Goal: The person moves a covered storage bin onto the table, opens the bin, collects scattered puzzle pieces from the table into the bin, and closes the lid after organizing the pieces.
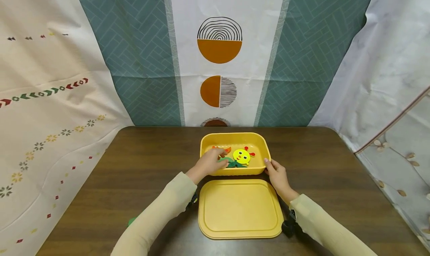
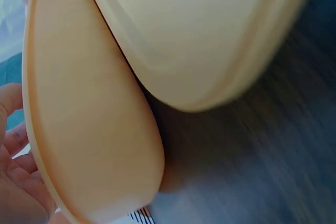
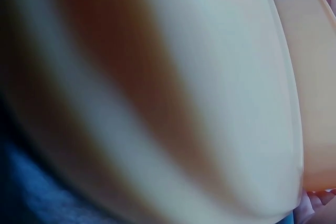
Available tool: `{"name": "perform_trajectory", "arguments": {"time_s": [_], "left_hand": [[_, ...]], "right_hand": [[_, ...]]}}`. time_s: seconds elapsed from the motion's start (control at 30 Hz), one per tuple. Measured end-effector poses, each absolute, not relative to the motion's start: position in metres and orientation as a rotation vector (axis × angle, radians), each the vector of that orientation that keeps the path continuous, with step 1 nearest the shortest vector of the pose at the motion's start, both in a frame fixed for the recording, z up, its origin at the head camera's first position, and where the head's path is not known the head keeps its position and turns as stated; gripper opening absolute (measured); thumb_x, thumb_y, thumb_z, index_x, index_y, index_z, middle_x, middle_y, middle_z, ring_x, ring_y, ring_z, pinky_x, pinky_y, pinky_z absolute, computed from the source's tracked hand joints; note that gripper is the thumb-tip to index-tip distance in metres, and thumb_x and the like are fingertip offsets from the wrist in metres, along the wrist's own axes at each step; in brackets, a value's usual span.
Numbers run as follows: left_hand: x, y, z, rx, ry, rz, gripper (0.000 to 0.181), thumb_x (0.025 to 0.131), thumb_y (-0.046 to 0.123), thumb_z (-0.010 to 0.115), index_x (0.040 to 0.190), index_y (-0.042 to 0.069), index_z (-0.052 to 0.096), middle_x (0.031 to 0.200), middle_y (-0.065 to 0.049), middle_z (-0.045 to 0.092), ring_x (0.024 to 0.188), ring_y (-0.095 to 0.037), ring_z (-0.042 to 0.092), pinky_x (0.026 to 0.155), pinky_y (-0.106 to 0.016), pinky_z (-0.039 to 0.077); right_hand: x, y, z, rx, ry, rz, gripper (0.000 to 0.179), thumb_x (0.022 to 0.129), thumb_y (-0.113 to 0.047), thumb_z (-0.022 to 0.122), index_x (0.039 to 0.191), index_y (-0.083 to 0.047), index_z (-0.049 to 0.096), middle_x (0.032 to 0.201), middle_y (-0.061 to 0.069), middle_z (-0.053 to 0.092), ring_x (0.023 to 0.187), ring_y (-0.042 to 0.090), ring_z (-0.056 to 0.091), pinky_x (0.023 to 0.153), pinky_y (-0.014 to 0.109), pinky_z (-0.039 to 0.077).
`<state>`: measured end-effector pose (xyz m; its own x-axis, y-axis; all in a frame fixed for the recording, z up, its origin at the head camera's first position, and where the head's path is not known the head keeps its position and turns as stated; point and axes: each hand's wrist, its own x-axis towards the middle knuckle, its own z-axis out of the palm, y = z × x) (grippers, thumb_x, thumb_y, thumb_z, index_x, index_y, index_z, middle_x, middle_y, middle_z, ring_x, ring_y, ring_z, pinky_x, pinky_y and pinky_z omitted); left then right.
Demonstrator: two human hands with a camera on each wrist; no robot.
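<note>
Nearest us, the yellow lid [image 1: 240, 209] lies flat on the table [image 1: 161, 155], between the two sleeves [image 1: 161, 207]. Lying there, just short of the box [image 1: 235, 171], it leaves the box's top uncovered and, we judge, stays within easy reach. Off to the left, a green thing [image 1: 131, 221] peeks out beside the left sleeve; too little shows for us to name it.

Beyond the lid, we see the right hand [image 1: 278, 175] pinching the box's right end near its front corner, thumb over the rim and fingers outside, probably to steady it. The left hand [image 1: 209, 162] comes over the front left of the rim, its fingers parted and loosely bent above the contents. We see nothing held in it; that posture seems suited to getting among small pieces without tipping the box.

The box itself sits at the middle of the table, long side toward us, so both hands meet it comfortably. Inside, we find a yellow face [image 1: 241, 156] turned up, green pieces [image 1: 236, 164] along the front, and an orange piece [image 1: 227, 150] behind the left fingers. Farthest off hangs a patterned cloth [image 1: 146, 62].
</note>
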<state>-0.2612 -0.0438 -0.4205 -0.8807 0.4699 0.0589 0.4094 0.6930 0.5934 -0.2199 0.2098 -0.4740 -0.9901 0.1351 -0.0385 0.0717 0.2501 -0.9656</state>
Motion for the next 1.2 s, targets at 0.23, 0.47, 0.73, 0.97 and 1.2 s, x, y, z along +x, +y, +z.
{"name": "perform_trajectory", "arguments": {"time_s": [0.23,0.47,0.73,0.97,1.2], "left_hand": [[-0.256,-0.059,-0.416,0.714,2.872,0.928,0.030,0.090,0.019,0.065,0.113,0.000,0.064,0.108,-0.013,0.064,0.097,-0.027,0.060,0.087,-0.041,0.051],[-0.249,-0.073,-0.408,0.694,2.906,0.916,0.032,0.090,0.019,0.066,0.115,0.000,0.063,0.108,-0.013,0.064,0.099,-0.029,0.059,0.088,-0.042,0.050],[-0.240,-0.091,-0.404,0.755,2.953,0.894,0.029,0.087,0.017,0.068,0.110,-0.001,0.065,0.106,-0.012,0.065,0.095,-0.025,0.061,0.086,-0.038,0.052],[-0.237,-0.111,-0.405,0.719,2.932,0.973,0.026,0.088,0.017,0.067,0.109,0.001,0.065,0.103,-0.014,0.063,0.093,-0.025,0.062,0.085,-0.038,0.054],[-0.229,-0.130,-0.408,0.683,2.947,0.973,0.025,0.088,0.019,0.068,0.108,0.005,0.065,0.102,-0.008,0.063,0.098,-0.025,0.061,0.087,-0.041,0.052]], "right_hand": [[-0.219,0.210,-0.472,-0.199,-2.455,1.868,0.061,0.101,-0.041,0.041,0.142,0.005,0.039,0.141,0.026,0.043,0.123,0.037,0.050,0.100,0.041,0.044],[-0.220,0.211,-0.469,-0.198,-2.455,1.905,0.062,0.100,-0.041,0.041,0.143,0.003,0.036,0.144,0.025,0.041,0.127,0.036,0.048,0.102,0.041,0.042],[-0.220,0.209,-0.468,-0.200,-2.452,1.928,0.062,0.100,-0.041,0.041,0.143,0.004,0.036,0.144,0.024,0.041,0.128,0.035,0.046,0.102,0.040,0.042],[-0.219,0.209,-0.467,-0.187,-2.435,1.937,0.062,0.100,-0.041,0.041,0.144,0.004,0.036,0.144,0.024,0.040,0.129,0.034,0.045,0.102,0.039,0.041],[-0.219,0.208,-0.468,-0.194,-2.442,1.932,0.062,0.100,-0.041,0.041,0.144,0.003,0.036,0.144,0.024,0.041,0.129,0.034,0.046,0.102,0.039,0.042]]}}
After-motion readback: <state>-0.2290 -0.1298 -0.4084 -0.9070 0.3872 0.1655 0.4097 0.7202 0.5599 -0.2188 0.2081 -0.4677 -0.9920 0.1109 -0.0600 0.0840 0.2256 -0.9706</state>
